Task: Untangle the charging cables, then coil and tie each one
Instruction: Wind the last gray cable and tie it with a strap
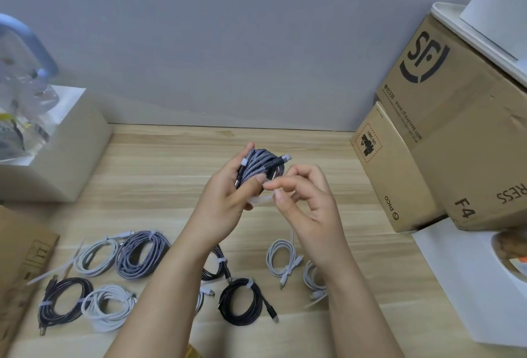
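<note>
Cable coil gripped by left hand; right hand pinches white tie; eight coils on table.

Quick count: two hands, the left hand gripping one grey braided coil while the right hand pinches a white tie; on the table roughly eight tied coils, some half hidden by the arms. Three cardboard boxes stacked right; one white block left.

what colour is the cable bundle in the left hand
Grey-blue and white braided weave, with dark plug ends; the coiled cable shows best in the head view.
</note>
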